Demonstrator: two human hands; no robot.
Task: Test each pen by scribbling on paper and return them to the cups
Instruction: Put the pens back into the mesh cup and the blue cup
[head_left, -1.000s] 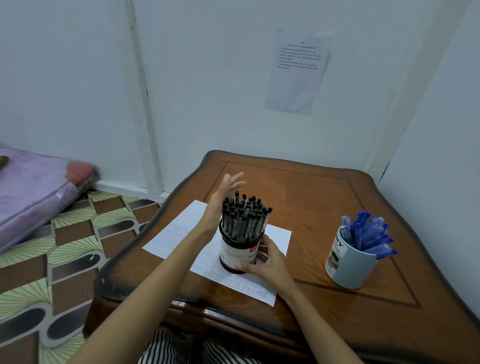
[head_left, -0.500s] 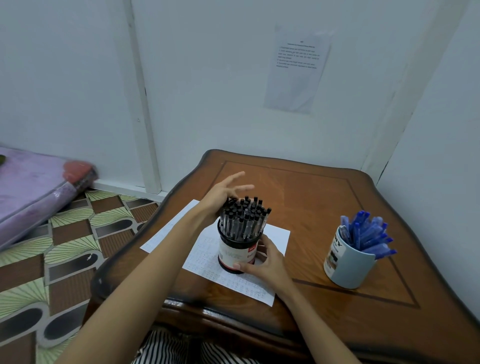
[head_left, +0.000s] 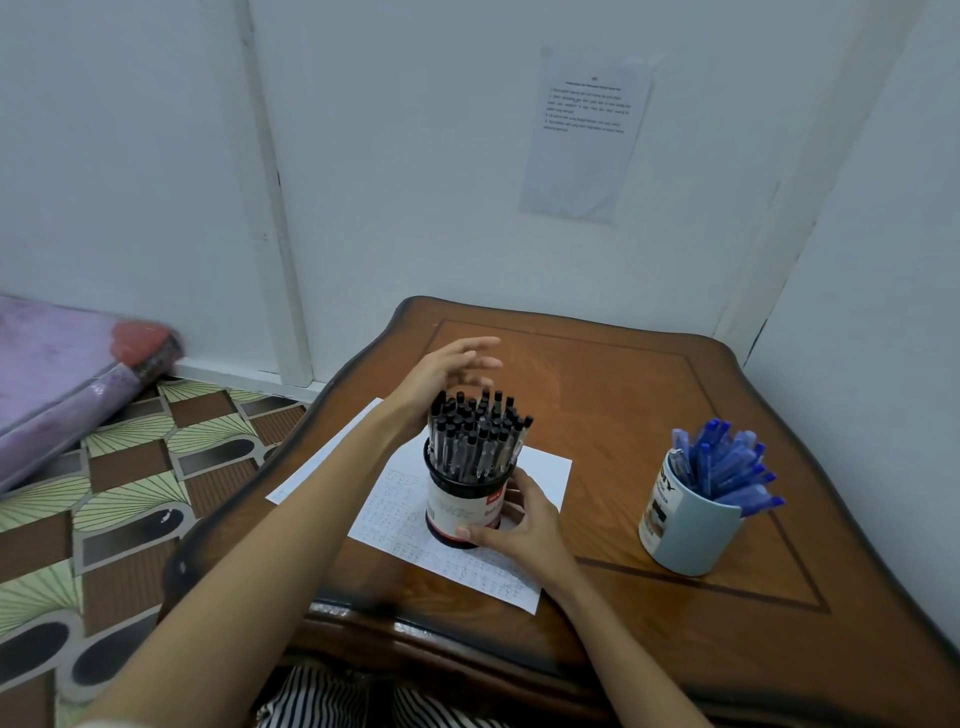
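Glossy brown wooden table against white walls, patterned floor at left, white scribbled paper sheet under black cylindrical cup of black pens, right hand gripping its side, left hand spread over pen tops, pale blue mug of blue pens well apart at right.

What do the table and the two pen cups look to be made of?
Table: glossy varnished wood, grain and reflections show. Blue-pen cup: likely glazed ceramic, smooth pale sheen. Black-pen cup: black-rimmed, printed label; plastic or tin, unclear.
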